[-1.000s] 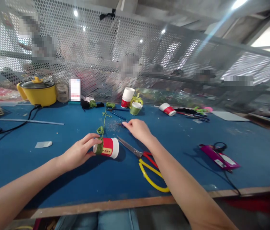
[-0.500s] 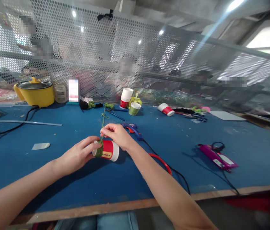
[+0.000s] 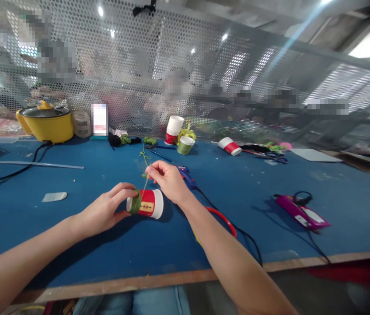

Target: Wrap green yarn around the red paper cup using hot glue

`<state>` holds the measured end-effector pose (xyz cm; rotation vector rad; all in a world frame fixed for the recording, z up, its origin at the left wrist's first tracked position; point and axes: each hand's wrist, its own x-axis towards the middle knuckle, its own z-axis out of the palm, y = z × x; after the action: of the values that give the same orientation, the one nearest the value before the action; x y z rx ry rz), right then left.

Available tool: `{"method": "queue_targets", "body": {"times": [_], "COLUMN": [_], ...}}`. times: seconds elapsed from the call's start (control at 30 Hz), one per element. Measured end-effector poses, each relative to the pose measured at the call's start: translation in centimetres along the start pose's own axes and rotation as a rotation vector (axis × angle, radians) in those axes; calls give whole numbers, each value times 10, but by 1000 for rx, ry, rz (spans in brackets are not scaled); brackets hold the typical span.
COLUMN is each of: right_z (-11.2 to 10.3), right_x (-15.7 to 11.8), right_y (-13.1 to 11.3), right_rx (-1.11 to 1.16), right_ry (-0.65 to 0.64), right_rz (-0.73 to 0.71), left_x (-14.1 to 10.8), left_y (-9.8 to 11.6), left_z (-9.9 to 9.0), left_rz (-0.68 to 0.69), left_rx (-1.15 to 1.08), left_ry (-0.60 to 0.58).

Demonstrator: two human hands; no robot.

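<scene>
My left hand (image 3: 109,208) grips the base end of a red and white paper cup (image 3: 152,202) lying on its side, thumb below and fingers above. Green yarn (image 3: 134,204) is wound around that end. Above the cup, my right hand (image 3: 168,180) pinches the strand, which runs taut up from the winding. Beyond my fingers the yarn trails loosely back to a small green ball (image 3: 150,141). Partly behind my right hand lies a blue glue gun (image 3: 186,177).
A yellow electric pot (image 3: 45,124) stands back left, beside a jar (image 3: 82,124). Upright cups (image 3: 173,130) stand at the back; another cup (image 3: 230,146) lies on its side. A purple power strip (image 3: 299,212) and cables lie right. Perforated mesh (image 3: 122,65) rises behind the blue table (image 3: 113,258).
My right hand has moved slightly right and away from the cup, drawing the strand taut at a slant. My left hand still holds the cup, which has turned a little.
</scene>
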<state>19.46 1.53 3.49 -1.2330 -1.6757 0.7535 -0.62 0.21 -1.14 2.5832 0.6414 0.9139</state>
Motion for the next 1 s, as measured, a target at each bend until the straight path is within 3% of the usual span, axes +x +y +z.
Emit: {"method": "queue_targets", "body": {"times": [0.4,0.7,1.0], "right_z": [0,8,13], "right_x": [1,-2,-6], "right_y": [0,1,1], "right_rx": [-60,-112,-243], "right_ry": [16,-83,-120], "right_rz": [-13,24,31], "left_x": [1,0,-1], "left_y": [3,8,13], "left_z": [-2,1,-2], "left_rz": [-12,73,13], "left_rx": [-20,102,-65], "left_ry": [-34,-50,-20]}}
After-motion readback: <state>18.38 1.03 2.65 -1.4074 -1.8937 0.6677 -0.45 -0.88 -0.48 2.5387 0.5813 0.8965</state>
